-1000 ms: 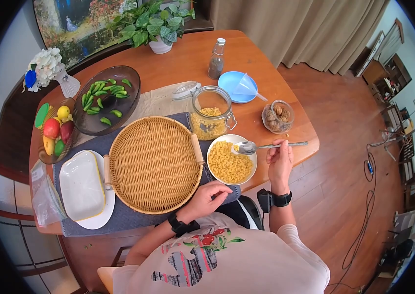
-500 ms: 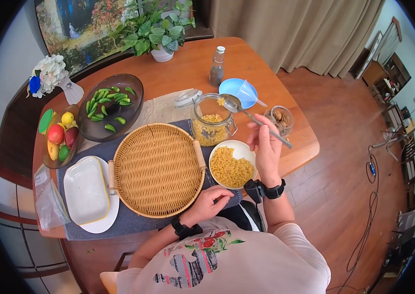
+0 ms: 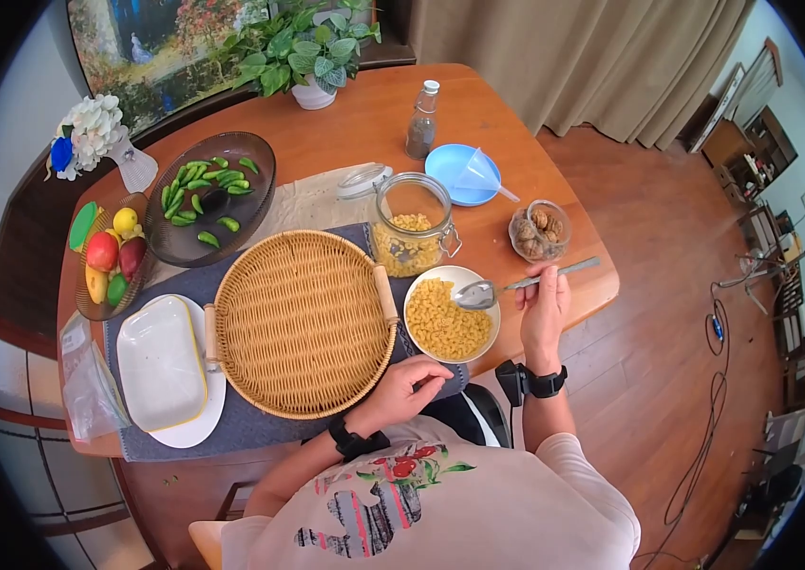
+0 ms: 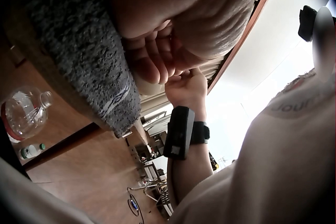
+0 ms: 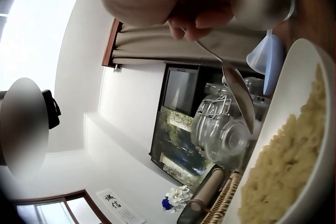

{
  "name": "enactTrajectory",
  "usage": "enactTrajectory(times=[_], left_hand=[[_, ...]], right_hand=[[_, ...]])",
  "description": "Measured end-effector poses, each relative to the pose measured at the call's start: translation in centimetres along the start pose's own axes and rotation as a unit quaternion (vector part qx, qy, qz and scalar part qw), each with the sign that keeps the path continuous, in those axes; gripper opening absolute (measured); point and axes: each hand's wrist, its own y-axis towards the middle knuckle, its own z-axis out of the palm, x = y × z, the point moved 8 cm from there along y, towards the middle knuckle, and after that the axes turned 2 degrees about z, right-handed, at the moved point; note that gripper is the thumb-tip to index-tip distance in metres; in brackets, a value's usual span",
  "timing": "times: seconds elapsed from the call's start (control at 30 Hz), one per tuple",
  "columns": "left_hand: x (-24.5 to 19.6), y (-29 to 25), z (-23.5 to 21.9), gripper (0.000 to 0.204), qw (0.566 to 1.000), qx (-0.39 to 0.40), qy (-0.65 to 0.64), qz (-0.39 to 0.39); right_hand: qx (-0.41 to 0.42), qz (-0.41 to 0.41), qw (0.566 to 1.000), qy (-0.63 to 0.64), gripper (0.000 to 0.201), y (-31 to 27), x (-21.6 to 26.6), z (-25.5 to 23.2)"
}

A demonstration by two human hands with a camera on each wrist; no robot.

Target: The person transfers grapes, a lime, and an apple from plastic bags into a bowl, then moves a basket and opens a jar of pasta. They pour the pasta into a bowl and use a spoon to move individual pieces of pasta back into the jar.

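Observation:
My right hand (image 3: 543,309) pinches the handle of a metal spoon (image 3: 475,295), whose head hangs over the right part of a white bowl (image 3: 464,275). Short curly pasta (image 3: 447,325) fills much of that bowl; in the right wrist view the spoon (image 5: 239,90) tips downward above the bowl's rim (image 5: 304,50), with no pasta visible on it. Just behind the bowl stands a glass clip-top jar (image 3: 412,237), lid swung back, partly filled with the same pasta. My left hand (image 3: 407,385) rests at the cloth's front edge beside the wicker tray, fingers loosely curled, holding nothing.
A round wicker tray (image 3: 303,323) with wooden handles lies left of the bowl. Beyond the jar are a blue plate (image 3: 445,166) with a funnel (image 3: 480,174) and a bottle (image 3: 421,128). A jar of walnuts (image 3: 540,233) stands near the right edge; green peppers (image 3: 222,179) fill a dark platter.
The spoon went from the bowl up to the jar's mouth with pasta at its tip. Now my right hand has brought it back over the bowl. The left hand stays put.

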Motion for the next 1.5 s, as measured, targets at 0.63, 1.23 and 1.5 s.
enactTrajectory(times=[0.63,1.23,1.5], left_hand=[[0.2,-0.1,0.1,0.012,1.0,0.004,-0.005,-0.015],[0.2,-0.1,0.1,0.013,1.0,0.002,-0.006,-0.006],[0.4,-0.1,0.1,0.012,1.0,0.004,-0.006,-0.021]], right_hand=[[0.09,0.067,0.986,-0.126,0.028,-0.6,-4.8,0.3],[0.012,0.185,0.982,0.026,0.029,-0.8,-6.0,-1.6],[0.011,0.169,0.983,0.075,0.028,-0.5,-3.5,-0.8]])
